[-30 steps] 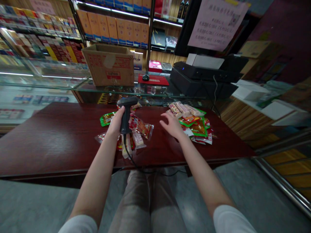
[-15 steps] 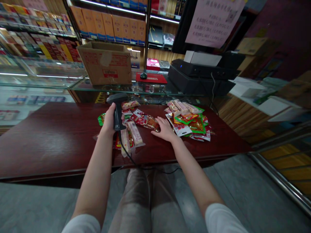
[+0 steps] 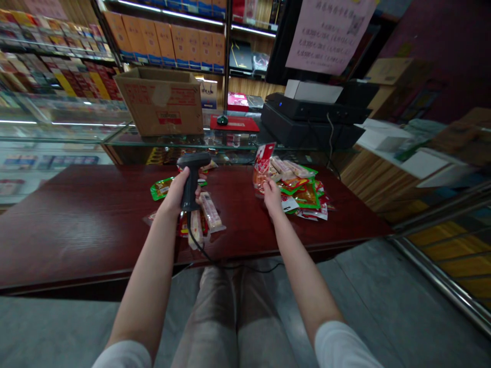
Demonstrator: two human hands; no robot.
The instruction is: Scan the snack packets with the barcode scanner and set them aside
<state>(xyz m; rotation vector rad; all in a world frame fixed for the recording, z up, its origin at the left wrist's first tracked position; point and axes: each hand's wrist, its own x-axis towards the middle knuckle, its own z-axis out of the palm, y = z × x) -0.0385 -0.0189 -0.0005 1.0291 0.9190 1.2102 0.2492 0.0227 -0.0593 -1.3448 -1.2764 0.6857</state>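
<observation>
My left hand [image 3: 177, 193] is shut around the grip of a black corded handheld barcode scanner [image 3: 191, 180], whose head points away from me. Its cable trails down over the table edge. My right hand [image 3: 272, 198] pinches a red and clear snack packet [image 3: 263, 167], which stands upright just beside a heap of green, red and clear snack packets [image 3: 304, 197]. A second, looser spread of packets [image 3: 197, 227] lies under and around my left hand.
The packets lie on a dark red wooden table [image 3: 76, 235]. A glass display counter [image 3: 126, 138] runs behind it, holding a cardboard box [image 3: 161, 105] and a red mat [image 3: 233, 123]. A black printer-like machine [image 3: 310, 115] stands to the right. Shelves of boxed goods fill the back.
My right hand has picked up the red packet from the table's middle and lifted it upright toward the right heap. The scanner now stands more upright in my left hand.
</observation>
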